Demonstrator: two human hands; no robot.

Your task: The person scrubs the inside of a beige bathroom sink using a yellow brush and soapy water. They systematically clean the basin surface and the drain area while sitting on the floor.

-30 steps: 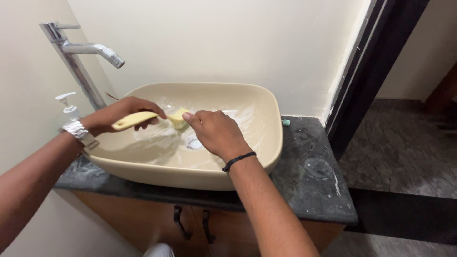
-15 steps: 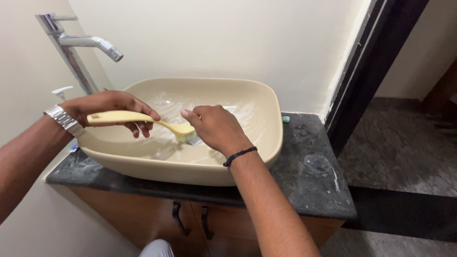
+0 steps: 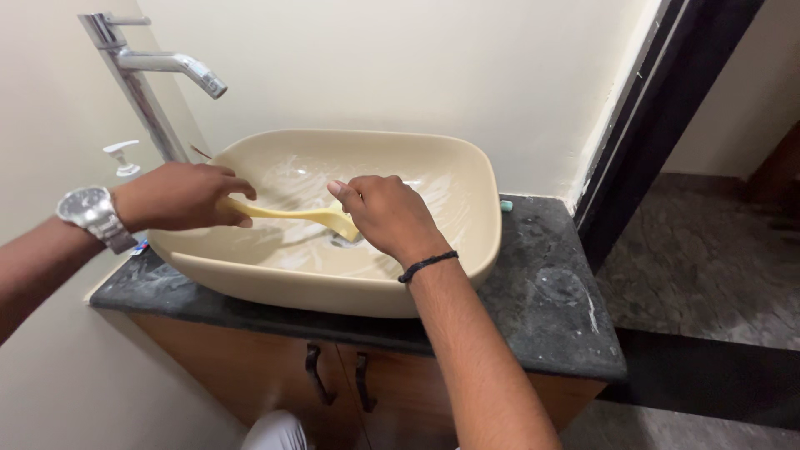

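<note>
My left hand point(image 3: 179, 197), with a metal watch on its wrist, grips the handle of a pale yellow brush point(image 3: 287, 213). The brush reaches down into a cream oval basin point(image 3: 467, 250), its head near the drain. My right hand point(image 3: 387, 215), a black band on its wrist, rests on the brush head and hides it. Soapy white streaks cover the inside of the basin.
A tall chrome tap point(image 3: 146, 75) stands at the basin's back left, with a white pump dispenser point(image 3: 122, 157) beside it. The basin sits on a dark stone counter point(image 3: 558, 292) above a wooden cabinet point(image 3: 333, 375). A small teal object point(image 3: 506, 205) lies by the wall. A dark door frame point(image 3: 658, 117) stands to the right.
Both hands and the brush have moved a little across the basin, the brush head going toward the drain. My grip on the brush is unchanged.
</note>
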